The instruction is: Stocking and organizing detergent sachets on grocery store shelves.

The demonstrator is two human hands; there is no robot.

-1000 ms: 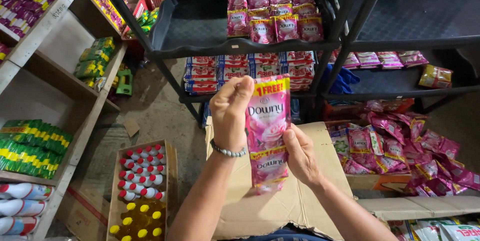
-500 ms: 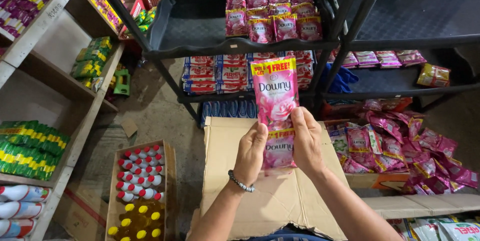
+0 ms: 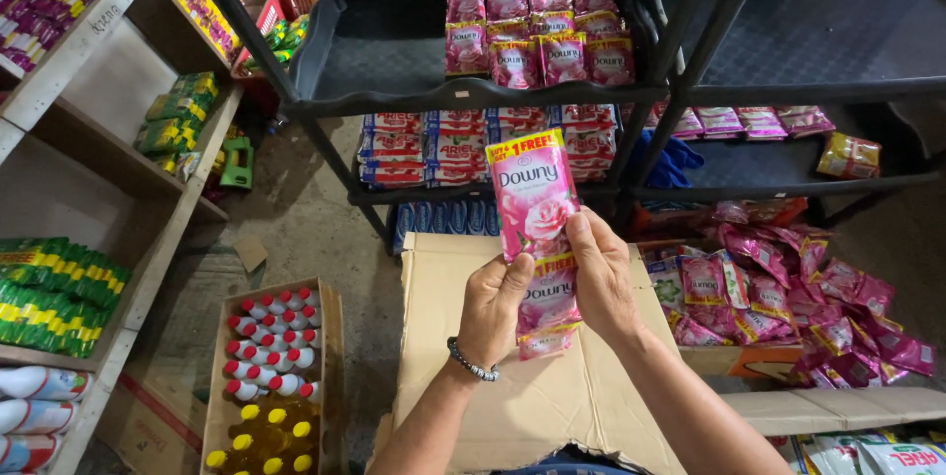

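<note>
Shelves of pale wood (image 3: 99, 169) line the far left, carrying purple packets at the top, green and yellow packets (image 3: 54, 293) lower down and white bottles (image 3: 34, 416) at the bottom edge. Just right of them an open cardboard box (image 3: 330, 357) on the floor holds upright bottles, red-capped clear ones at the back and yellow ones in front. In the middle, over a large flattened carton (image 3: 552, 396), the left hand (image 3: 493, 307) pinches the lower part of a strip of pink sachets (image 3: 537, 204) between thumb and curled fingers; a beaded bracelet (image 3: 471, 362) circles its wrist. The strip stands upright, its top sachet bearing a pink rose and a red and yellow band across the top. The right hand (image 3: 601, 278) grips the same strip from the other side, fingers pressed together along its edge. Behind, a black rack (image 3: 414, 91) bears rows of pink sachets above and red, white and blue packets below. To the right, loose pink sachets (image 3: 818, 298) lie heaped near the rack's foot, and a yellow packet (image 3: 849, 155) sits on a lower tray.
</note>
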